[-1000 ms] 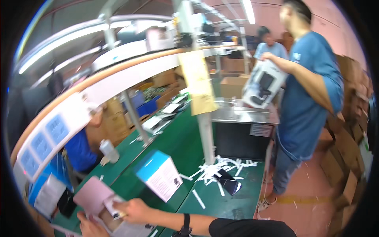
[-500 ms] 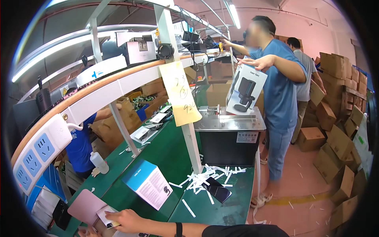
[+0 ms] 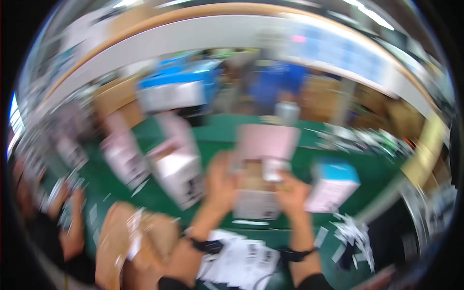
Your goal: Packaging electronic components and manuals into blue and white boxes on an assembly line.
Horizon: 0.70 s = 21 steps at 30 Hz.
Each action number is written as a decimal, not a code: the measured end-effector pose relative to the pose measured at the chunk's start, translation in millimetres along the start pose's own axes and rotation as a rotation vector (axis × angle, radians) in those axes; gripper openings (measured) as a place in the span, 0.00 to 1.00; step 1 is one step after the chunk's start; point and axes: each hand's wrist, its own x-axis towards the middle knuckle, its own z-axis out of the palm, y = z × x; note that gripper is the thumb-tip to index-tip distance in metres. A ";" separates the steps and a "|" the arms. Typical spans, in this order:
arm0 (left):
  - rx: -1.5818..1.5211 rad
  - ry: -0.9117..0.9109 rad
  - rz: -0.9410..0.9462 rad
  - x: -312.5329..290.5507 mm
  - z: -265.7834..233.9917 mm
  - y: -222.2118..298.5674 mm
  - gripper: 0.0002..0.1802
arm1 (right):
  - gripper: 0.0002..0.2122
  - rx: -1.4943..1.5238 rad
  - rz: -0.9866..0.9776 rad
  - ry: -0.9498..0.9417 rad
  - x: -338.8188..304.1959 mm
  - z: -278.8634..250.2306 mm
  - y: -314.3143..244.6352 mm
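Motion blur smears the whole view. A pinkish-white carton (image 3: 257,204) stands in front of me on the green bench, its lid flap (image 3: 268,139) raised at the far side and brown cardboard showing inside. My left hand (image 3: 221,181) is at the carton's left side; its fingers are too smeared to read. At the right side, my right hand (image 3: 293,194) is closed on a small white leaflet (image 3: 273,170), held over the carton's opening. Whether the leaflet touches the inside cannot be made out.
Open cartons (image 3: 178,169) stand to the left; a closed blue-topped carton (image 3: 333,186) stands to the right. White printed sheets (image 3: 244,256) lie between my forearms. Paper strips (image 3: 355,237) lie at right, a brown bag (image 3: 137,241) at near left. A co-worker's hands (image 3: 67,198) are far left.
The view has swung left, bringing the carton from the lower left to the middle. Both my hands now show at its sides; the white leaflet is still in my right hand.
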 end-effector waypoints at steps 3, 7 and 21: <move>-0.189 -0.266 0.175 -18.2 29.0 14.8 0.20 | 0.13 0.200 -0.106 -0.094 0.6 -10.0 32.0; -0.059 -0.259 0.172 -11.1 16.4 31.2 0.19 | 0.11 0.433 0.201 -0.165 3.8 -13.9 33.6; -0.369 -0.159 -0.155 18.4 61.8 -6.3 0.51 | 0.24 0.487 0.279 0.181 20.0 -4.6 57.2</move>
